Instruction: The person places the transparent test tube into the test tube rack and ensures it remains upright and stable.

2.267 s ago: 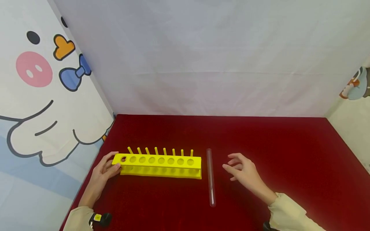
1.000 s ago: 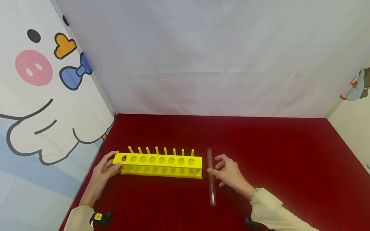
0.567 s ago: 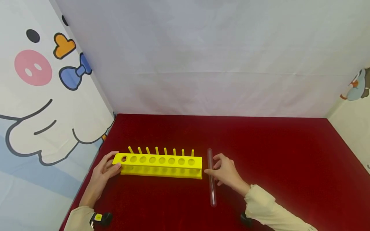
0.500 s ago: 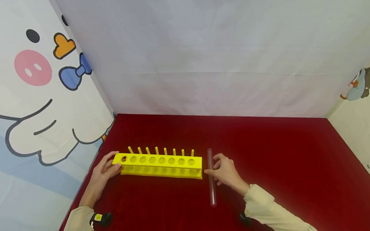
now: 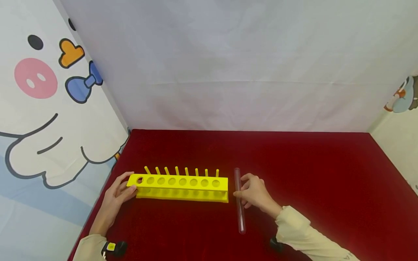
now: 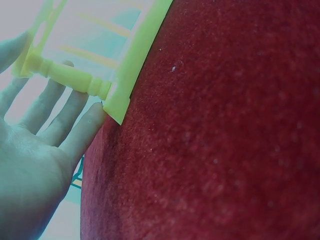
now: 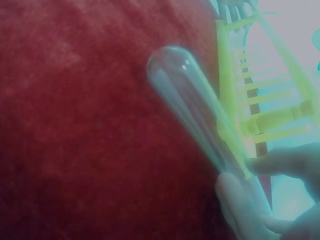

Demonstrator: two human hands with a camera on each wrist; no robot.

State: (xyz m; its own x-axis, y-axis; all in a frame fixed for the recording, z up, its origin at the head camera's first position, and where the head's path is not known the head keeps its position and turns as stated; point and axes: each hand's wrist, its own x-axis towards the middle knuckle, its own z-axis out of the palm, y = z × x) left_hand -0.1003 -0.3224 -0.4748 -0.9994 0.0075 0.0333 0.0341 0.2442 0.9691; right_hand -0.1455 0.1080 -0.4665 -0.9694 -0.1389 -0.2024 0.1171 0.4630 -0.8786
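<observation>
A yellow test tube rack point(image 5: 182, 182) with a row of round holes stands upright on the table, drying pegs along its back. My left hand point(image 5: 112, 197) grips the rack's left end, thumb at the front of the top plate; in the left wrist view the fingers point(image 6: 62, 120) lie along the end post. Just right of the rack is a clear glass test tube point(image 5: 241, 217), its rounded end toward me. My right hand point(image 5: 258, 194) pinches it near the middle between thumb and fingers. In the right wrist view the tube's rounded end point(image 7: 172, 62) points away from the hand.
Dark red cloth covers the table point(image 5: 310, 170). A pale curtain point(image 5: 245, 72) hangs behind it, and a cartoon-printed sheet point(image 5: 39, 127) is on the left. A black strap device point(image 5: 115, 248) sits at the left wrist.
My right hand has come in from the right to the test tube and closed its thumb and fingers on it. The left hand and rack have stayed put.
</observation>
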